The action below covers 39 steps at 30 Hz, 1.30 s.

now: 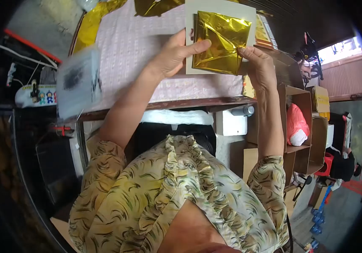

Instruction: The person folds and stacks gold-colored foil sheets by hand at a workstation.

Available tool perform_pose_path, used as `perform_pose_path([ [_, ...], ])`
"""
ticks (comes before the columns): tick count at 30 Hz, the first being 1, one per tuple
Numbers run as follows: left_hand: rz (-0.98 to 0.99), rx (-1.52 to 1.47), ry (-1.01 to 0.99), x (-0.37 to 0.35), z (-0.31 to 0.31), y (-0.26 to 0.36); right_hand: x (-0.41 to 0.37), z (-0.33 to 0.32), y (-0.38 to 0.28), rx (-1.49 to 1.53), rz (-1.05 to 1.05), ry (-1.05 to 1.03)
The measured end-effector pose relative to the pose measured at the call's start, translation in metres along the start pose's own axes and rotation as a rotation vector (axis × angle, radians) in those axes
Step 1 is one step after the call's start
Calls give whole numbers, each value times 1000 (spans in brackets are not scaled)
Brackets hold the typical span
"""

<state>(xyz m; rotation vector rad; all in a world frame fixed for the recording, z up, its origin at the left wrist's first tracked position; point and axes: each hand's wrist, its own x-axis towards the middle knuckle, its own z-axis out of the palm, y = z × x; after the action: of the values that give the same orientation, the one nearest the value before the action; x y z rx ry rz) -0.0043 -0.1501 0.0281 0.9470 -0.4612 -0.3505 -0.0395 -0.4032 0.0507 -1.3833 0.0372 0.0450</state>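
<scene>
Above the table, I hold a pale card [191, 25] with a crinkled, roughly square piece of gold foil [219, 52] against its face. My left hand [173, 54] is closed on the card's left edge, the thumb lying over the foil and the fingers partly hidden behind. With thumb and fingers, my right hand [260, 65] pinches the foil at its right edge. Under both hands spreads a pale pink checked cloth [130, 50]. More gold foil [157, 6] lies at the table's far side.
A whitish panel with a dark smudge [78, 82] stands at the table's left. Cardboard boxes [297, 95] are stacked at right, one holding a red plastic bag [298, 122]. Below the table edge sits a white box [231, 122]. Another person [343, 164] is at far right.
</scene>
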Motion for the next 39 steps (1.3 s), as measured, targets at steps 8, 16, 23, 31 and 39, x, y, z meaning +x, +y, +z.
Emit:
perform_pose_path([
  [8,-78,-3,165,-62,-26,-4,-18,63,18,-261,-39,-6],
  [16,-89,-37,350,-89,-34,1,-16,79,36,-327,29,-123],
  [23,6,70,401,-106,-31,-7,-38,108,44,-99,-162,8],
  [31,-88,159,426,-116,-35,-12,-33,82,71,-42,99,-42],
  [39,-167,193,366,-121,-52,-12,-22,83,78,25,244,-31],
])
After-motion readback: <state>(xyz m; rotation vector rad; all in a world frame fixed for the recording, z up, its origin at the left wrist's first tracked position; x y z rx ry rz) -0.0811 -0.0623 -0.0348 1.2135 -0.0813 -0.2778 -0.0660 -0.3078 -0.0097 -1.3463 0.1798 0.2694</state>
